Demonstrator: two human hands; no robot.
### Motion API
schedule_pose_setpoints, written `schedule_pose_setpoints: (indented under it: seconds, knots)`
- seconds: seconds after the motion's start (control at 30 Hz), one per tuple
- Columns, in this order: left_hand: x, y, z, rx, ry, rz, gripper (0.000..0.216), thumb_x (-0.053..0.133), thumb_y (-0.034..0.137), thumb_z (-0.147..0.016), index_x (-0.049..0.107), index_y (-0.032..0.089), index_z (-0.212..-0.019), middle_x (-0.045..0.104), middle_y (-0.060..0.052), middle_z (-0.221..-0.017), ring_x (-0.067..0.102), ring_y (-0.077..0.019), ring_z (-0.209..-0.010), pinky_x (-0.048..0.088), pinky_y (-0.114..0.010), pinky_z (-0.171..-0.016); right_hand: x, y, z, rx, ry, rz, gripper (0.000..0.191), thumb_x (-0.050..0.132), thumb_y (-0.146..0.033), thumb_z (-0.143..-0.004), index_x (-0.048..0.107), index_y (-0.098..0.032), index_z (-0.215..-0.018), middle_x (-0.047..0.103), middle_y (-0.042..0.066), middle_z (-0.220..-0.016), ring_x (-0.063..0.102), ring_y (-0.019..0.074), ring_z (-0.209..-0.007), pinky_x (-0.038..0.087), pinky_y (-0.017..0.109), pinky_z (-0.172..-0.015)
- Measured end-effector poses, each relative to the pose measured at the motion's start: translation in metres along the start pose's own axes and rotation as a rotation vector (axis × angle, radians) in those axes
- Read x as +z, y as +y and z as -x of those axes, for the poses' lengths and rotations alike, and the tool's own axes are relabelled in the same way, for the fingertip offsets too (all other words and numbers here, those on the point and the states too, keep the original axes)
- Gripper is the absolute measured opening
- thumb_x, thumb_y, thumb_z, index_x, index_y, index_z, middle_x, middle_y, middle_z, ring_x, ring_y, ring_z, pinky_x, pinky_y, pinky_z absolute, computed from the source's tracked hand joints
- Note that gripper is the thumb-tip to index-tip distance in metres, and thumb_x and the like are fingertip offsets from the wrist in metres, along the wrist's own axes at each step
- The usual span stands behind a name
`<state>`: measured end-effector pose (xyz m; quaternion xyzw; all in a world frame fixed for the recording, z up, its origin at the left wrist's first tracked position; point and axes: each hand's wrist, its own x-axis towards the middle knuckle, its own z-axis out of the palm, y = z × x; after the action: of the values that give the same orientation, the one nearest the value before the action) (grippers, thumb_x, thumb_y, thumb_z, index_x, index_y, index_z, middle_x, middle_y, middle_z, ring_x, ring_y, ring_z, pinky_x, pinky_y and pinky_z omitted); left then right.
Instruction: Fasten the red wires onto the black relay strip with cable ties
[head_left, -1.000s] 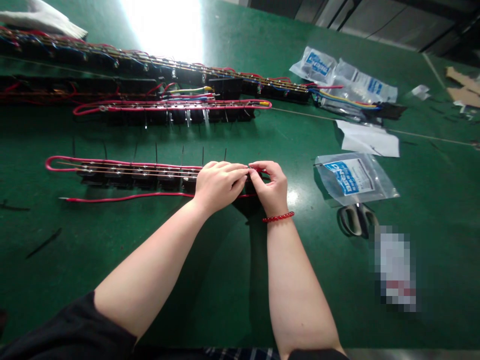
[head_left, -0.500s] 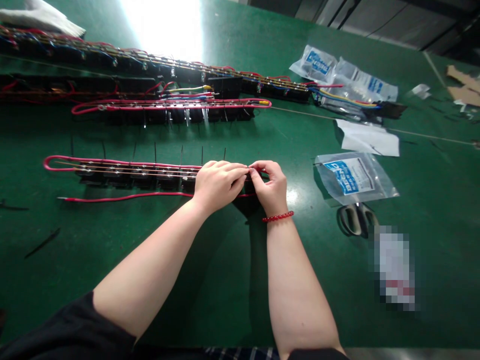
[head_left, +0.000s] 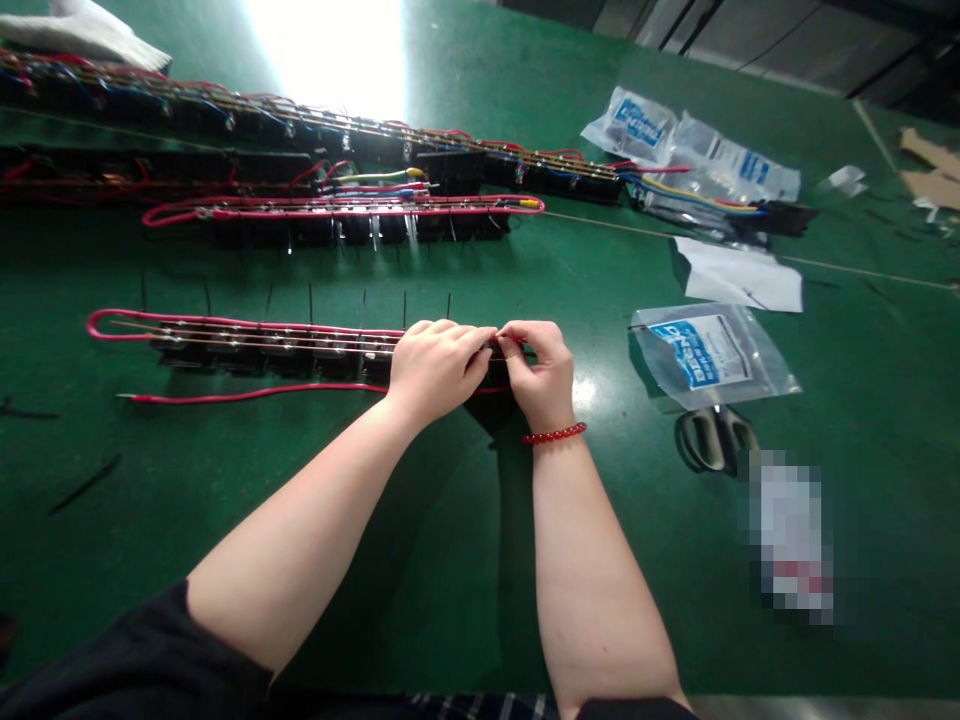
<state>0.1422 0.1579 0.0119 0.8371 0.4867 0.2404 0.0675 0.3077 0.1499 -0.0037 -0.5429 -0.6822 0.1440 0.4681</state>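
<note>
Near a plastic bag (head_left: 709, 357) (blue-labelled), the left hand (head_left: 437, 370) pinches red wire (head_left: 300, 328); the right hand (head_left: 541, 375) too.

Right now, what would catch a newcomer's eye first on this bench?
The left hand and right hand, the right wearing a red bead bracelet, meet at the right end of the near row of black blocks, which is looped with red wire. Behind it, longer rows of wired black blocks cross the green bench top. To the right lie a clear bag with a blue label and scissors.
</note>
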Motion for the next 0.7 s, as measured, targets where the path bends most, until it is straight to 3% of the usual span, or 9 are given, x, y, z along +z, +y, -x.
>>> schedule_pose_setpoints:
  seconds: [0.3,0.7]
  knots:
    - [-0.0019,0.0043,-0.0003,-0.121,0.045,-0.069,0.025,0.05,0.031,-0.093,0.075,0.028,-0.098,0.078,-0.003,-0.087,0.068,-0.0215,-0.082,0.043,-0.034,-0.073,0.0019,-0.0056,0.0004,-0.016,-0.026,0.004,0.009,0.059,-0.021,-0.09,0.065,-0.026,-0.085,0.07,0.002,-0.087,0.063,0.0203,-0.088,0.052,0.038,-0.08]
    - [-0.004,0.0067,-0.0002,-0.269,0.04,-0.056,0.02,0.058,0.031,-0.085,0.078,0.03,-0.09,0.077,-0.003,-0.079,0.068,-0.0238,-0.078,0.042,-0.036,-0.071,0.0029,-0.0069,-0.0002,-0.065,-0.073,-0.068,0.009,0.061,-0.02,-0.09,0.067,-0.026,-0.088,0.071,0.001,-0.089,0.063,0.0195,-0.088,0.051,0.038,-0.082]
